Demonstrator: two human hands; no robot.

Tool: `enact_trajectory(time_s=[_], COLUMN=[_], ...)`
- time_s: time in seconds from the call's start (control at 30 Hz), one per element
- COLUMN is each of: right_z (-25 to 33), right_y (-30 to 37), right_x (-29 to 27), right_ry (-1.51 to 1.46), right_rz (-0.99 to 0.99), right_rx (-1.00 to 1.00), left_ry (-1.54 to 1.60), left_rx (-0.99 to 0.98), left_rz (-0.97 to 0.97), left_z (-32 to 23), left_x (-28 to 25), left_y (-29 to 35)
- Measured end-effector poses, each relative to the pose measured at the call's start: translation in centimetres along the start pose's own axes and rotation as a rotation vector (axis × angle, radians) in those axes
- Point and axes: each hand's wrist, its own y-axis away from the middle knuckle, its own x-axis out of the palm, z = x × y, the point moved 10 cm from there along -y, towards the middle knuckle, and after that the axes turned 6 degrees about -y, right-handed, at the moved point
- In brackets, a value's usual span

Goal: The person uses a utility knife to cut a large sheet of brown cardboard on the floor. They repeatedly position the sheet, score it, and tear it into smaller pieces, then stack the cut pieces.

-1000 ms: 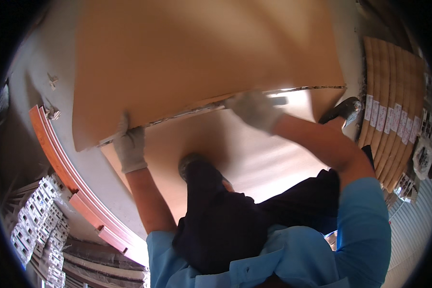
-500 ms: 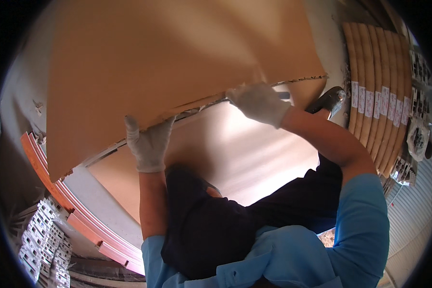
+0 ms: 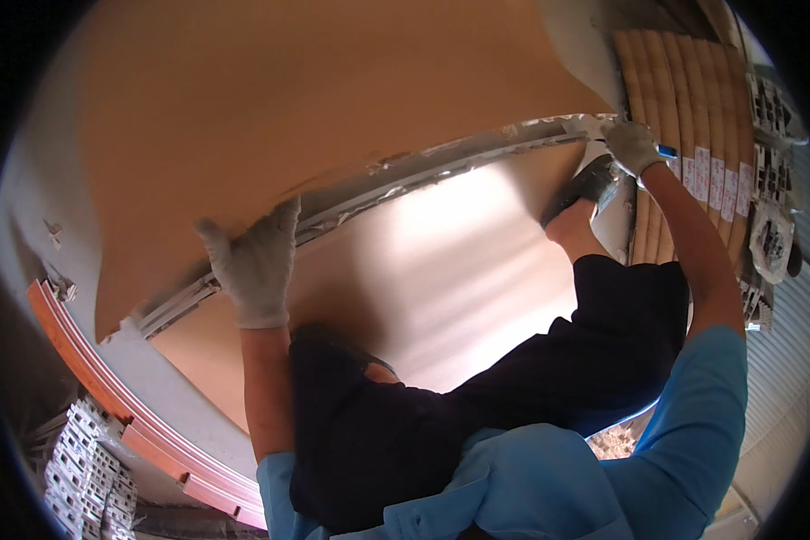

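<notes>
A large brown cardboard sheet (image 3: 333, 81) fills the far part of the view, its near edge ragged and slightly raised. My left hand (image 3: 259, 270), in a pale work glove, is closed on that edge at the left, thumb over the top; some fingers are hidden. My right hand (image 3: 634, 148), also gloved, is closed at the right end of the edge. It holds a utility knife (image 3: 667, 152); only its blue end shows. Beneath the edge runs a long grey strip (image 3: 441, 171). A second brown sheet (image 3: 396, 297) lies between it and my legs.
My shod foot (image 3: 594, 184) stands near my right hand. Curved-looking brown packed lengths (image 3: 684, 99) with white labels are stacked at the right. On the left lie reddish profiles (image 3: 81, 333) and a stack of pale hollow profiles (image 3: 85, 459).
My right hand has moved right along the edge with the knife, to the sheet's right end. The gap below the edge has widened, baring more grey strip. My left hand has shifted slightly left.
</notes>
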Motion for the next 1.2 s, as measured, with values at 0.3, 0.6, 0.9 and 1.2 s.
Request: enact_trajectory(time_s=[0.3,0.6,0.9,1.2], right_z=[14.7,18.6,19.0,19.5], right_y=[1.0,-2.3,-2.6,-5.2], right_x=[-8.8,-8.8,-10.4,-10.7], right_ry=[-0.562,-0.409,-0.643,-0.679], right_rz=[-0.321,-0.45,-0.382,-0.293], right_rx=[-0.317,-0.391,-0.461,-0.383], left_ry=[-2.553,-2.726,-2.506,-2.567], left_rx=[0.477,-0.217,0.063,0.197], left_rz=[0.451,0.561,0.421,0.569], left_z=[1.5,1.5,-1.0,0.8], left_x=[-2.0,-4.8,-3.4,-2.2], left_y=[1.0,-1.2,-1.6,-0.7])
